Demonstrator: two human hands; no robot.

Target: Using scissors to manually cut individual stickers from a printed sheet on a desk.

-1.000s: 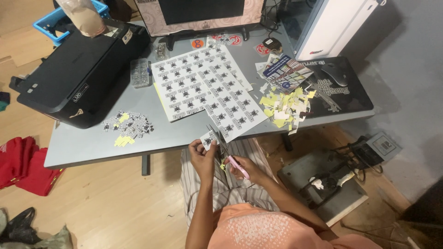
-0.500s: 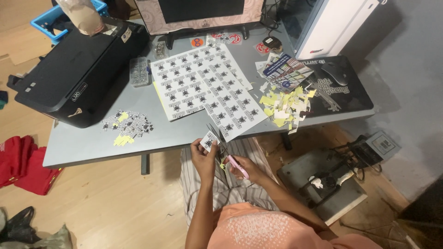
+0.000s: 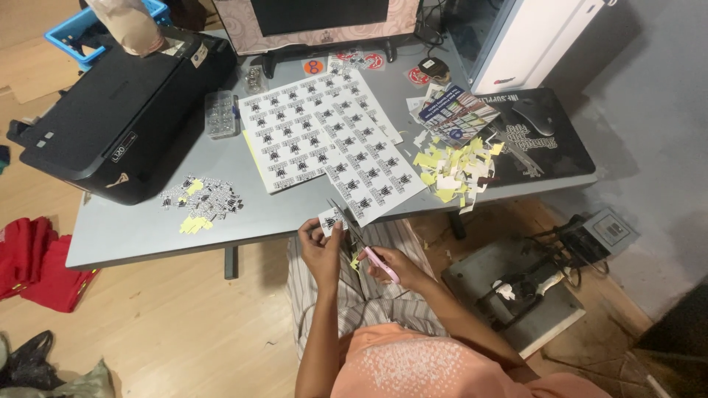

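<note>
My left hand [image 3: 321, 249] pinches a small printed sticker piece [image 3: 331, 220] just below the front edge of the grey desk [image 3: 133, 232]. My right hand [image 3: 391, 264] grips pink-handled scissors [image 3: 360, 239], whose blades point up toward that piece. Sticker sheets [image 3: 324, 133] with rows of small black prints lie on the desk above my hands. To the left sits a small pile of cut stickers [image 3: 200, 200]. A heap of yellow and white paper scraps [image 3: 456, 166] lies to the right.
A black printer [image 3: 110, 118] fills the desk's left side, a monitor [image 3: 324, 22] stands at the back, and a mouse [image 3: 532, 116] rests on a black mat. A small clear box [image 3: 221, 114] sits by the printer. Red cloth [image 3: 33, 262] lies on the wooden floor.
My left hand has turned the small sticker piece slightly between its fingers. The scissors stay at the piece, with barely any shift.
</note>
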